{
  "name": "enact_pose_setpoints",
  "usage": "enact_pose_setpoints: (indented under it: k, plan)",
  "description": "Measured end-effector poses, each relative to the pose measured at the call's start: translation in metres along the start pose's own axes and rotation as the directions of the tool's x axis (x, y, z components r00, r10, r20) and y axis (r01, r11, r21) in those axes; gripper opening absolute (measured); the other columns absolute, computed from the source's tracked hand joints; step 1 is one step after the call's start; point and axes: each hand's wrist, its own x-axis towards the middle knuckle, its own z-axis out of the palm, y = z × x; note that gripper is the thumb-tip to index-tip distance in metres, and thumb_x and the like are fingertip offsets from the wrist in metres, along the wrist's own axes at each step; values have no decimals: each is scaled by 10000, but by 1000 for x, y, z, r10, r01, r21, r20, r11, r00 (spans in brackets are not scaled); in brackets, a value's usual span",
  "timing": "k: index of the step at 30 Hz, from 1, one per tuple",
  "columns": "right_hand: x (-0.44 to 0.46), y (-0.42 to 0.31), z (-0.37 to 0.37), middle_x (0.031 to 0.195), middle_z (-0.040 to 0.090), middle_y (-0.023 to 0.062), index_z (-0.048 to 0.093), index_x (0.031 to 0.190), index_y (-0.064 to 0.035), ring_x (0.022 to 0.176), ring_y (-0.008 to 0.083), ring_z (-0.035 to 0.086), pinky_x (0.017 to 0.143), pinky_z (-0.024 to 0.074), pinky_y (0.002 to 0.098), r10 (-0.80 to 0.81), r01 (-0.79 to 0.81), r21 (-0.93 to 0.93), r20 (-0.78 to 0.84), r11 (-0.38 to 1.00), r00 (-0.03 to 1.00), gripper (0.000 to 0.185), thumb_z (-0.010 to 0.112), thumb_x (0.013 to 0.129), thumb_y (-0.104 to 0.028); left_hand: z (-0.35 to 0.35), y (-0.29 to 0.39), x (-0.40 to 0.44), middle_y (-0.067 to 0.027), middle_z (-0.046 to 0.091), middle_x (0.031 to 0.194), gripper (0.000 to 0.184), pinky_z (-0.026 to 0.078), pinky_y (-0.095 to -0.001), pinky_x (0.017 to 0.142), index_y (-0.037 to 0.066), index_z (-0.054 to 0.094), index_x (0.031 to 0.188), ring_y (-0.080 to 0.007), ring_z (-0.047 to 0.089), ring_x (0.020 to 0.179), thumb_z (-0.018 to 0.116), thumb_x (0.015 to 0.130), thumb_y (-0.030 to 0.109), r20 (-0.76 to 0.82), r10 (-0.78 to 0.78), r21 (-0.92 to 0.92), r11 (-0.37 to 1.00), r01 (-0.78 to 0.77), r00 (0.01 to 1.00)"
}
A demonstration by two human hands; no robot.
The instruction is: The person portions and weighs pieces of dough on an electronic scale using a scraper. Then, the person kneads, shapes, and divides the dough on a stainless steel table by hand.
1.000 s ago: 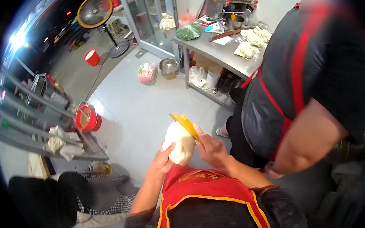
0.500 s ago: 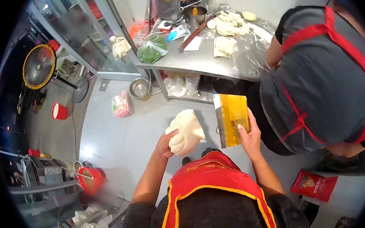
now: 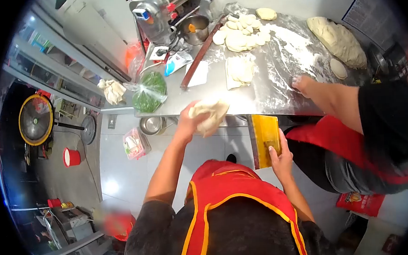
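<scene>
My left hand (image 3: 186, 125) grips a soft, folded piece of pale dough (image 3: 214, 116), held up at the front edge of the metal table. The dough hangs from my fingers, with the thumb side hidden. My right hand (image 3: 282, 158) is closed on the lower right side of a yellow rectangular box (image 3: 267, 133) with a darker left edge. That box sits just in front of the table, apart from it. Beyond the dough, a flat folded dough slab (image 3: 240, 71) lies on the table.
On the floury metal table (image 3: 276, 92) are a rolling pin (image 3: 202, 55), dough pieces (image 3: 240, 40), a large dough mass (image 3: 336, 40), a bag of greens (image 3: 149, 92) and a metal pot (image 3: 194, 29). A co-worker's hand (image 3: 304, 85) rests there at right. A fan (image 3: 36, 120) stands left.
I am closer to the table. My left hand has raised the dough forward to the table edge, while my right hand still holds the yellow box. The co-worker's arm now shows over the table.
</scene>
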Motion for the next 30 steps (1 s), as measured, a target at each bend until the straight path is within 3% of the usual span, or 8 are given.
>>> enact_pose_setpoints:
  k: [4, 10, 13, 16, 20, 24, 27, 30]
  plan:
    - [28, -1, 1, 1242, 569, 223, 351, 1421, -45, 1075, 313, 619, 890, 481, 337, 85, -84, 28, -50, 996, 995, 576, 532, 875, -18, -5, 3, 92, -31, 625, 1063, 472, 504, -292, 812, 81, 575, 1224, -152, 597, 941, 697, 769, 51, 2, 235, 388, 896, -217, 972]
    - [62, 0, 12, 1289, 552, 163, 373, 1412, -32, 1137, 207, 558, 954, 429, 303, 245, -240, 48, -192, 969, 950, 553, 544, 886, -22, -4, 9, 252, -143, 537, 1213, 471, 398, -328, 982, 50, 585, 1179, -268, 514, 1137, 684, 729, 146, 119, 351, 391, 843, -368, 929]
    - [88, -9, 22, 1286, 548, 211, 353, 1420, -44, 1138, 297, 587, 933, 456, 338, 227, -242, -29, -259, 970, 939, 558, 527, 890, -18, -16, -13, 330, -157, 512, 1262, 571, 346, -383, 1037, 89, 550, 1245, -315, 464, 1197, 730, 719, 220, 464, 344, 604, 551, -576, 816]
    - [122, -16, 31, 1271, 543, 235, 333, 1426, -61, 1097, 363, 600, 900, 479, 372, 159, -210, -161, -284, 964, 946, 574, 534, 888, -31, -4, -25, 339, -168, 504, 1277, 595, 328, -420, 1046, 102, 540, 1260, -337, 450, 1209, 751, 726, 257, 447, 212, 851, 199, -487, 869]
    - [179, -13, 43, 1101, 596, 289, 289, 1446, -117, 923, 460, 609, 765, 514, 455, 89, -176, -327, -264, 928, 960, 624, 553, 884, -61, 7, -18, 306, -172, 526, 1245, 515, 368, -439, 994, 49, 528, 1240, -346, 484, 1150, 707, 818, 282, 346, 599, 699, 349, -625, 722]
    - [229, -5, 65, 1000, 614, 287, 350, 1399, -81, 896, 447, 610, 748, 497, 469, 278, -325, -384, -174, 864, 945, 546, 548, 889, -82, 27, -72, 255, -208, 564, 1142, 643, 439, -399, 932, -28, 449, 1264, -327, 559, 1027, 732, 796, 311, 135, -52, 513, 858, -25, 989]
    - [247, 13, 90, 795, 629, 287, 390, 1313, -48, 724, 468, 614, 662, 478, 518, 277, -318, -441, -156, 839, 948, 462, 543, 880, -93, 60, -35, 251, -208, 537, 1158, 858, 415, -389, 973, -40, 332, 1352, -314, 531, 1081, 788, 727, 329, 172, -52, 26, 999, 48, 984]
    - [246, 7, 107, 757, 617, 296, 444, 1154, -5, 717, 475, 610, 658, 469, 527, 325, -363, -410, -160, 837, 932, 312, 550, 885, -120, 90, -65, 272, -213, 499, 1179, 1018, 397, -390, 996, -33, 223, 1413, -324, 491, 1136, 822, 662, 304, -71, -121, 709, 692, 136, 990]
